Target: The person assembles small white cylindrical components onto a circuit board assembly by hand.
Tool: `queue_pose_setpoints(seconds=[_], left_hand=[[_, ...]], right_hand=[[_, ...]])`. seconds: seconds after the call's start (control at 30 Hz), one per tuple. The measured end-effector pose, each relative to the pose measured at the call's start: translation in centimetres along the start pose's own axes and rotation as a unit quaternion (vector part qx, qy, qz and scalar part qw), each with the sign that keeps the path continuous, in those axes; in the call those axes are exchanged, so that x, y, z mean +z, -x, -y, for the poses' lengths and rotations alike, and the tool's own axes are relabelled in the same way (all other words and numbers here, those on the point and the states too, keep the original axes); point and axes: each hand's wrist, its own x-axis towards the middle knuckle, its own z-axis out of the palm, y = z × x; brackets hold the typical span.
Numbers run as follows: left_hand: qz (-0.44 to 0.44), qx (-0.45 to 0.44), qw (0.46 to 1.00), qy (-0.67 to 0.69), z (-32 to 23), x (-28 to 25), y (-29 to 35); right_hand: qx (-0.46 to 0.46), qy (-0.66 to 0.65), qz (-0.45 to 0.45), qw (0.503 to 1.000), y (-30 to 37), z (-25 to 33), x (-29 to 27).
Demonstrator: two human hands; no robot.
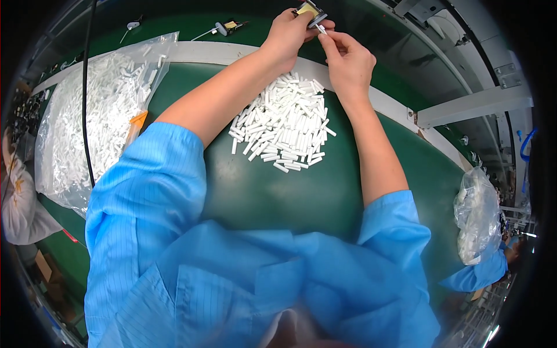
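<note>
At the far edge of the green table, my left hand [288, 36] grips a small motor-like part [311, 11] with a yellow-and-black body and a grey round end. My right hand [351, 64] is closed in a pinch on a short white tube [321, 28]. The tube meets the grey end of the part; whether it sits over a shaft there is too small to tell. Just below both hands, a loose pile of short white tubes [287, 119] lies on the table [278, 197].
A clear plastic bag full of white tubes [96, 110] stands at left, crossed by a black cable [87, 98]. Beyond the pale rail [203, 52], similar parts with thin shafts [221, 28] lie on a green surface. A crumpled plastic bag [477, 214] and another person's blue sleeve [478, 274] are at right.
</note>
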Motion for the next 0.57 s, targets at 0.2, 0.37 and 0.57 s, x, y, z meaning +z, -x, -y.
queue_pose_setpoints(seconds=[0.2, 0.37, 0.57], left_hand=[[-0.053, -0.012, 0.998, 0.025, -1.0, 1.9, 1.0], [-0.048, -0.038, 0.992, -0.112, -3.2, 1.7, 0.4], [0.053, 0.174, 0.796, -0.577, -4.3, -1.6, 0.0]], right_hand=[[-0.176, 0.165, -0.004, 0.97, -0.4, -0.9, -0.4], [-0.144, 0.144, 0.017, 0.979, -0.6, -0.9, -0.6], [-0.027, 0.18, 0.237, 0.954, -1.9, 0.0, -2.8]])
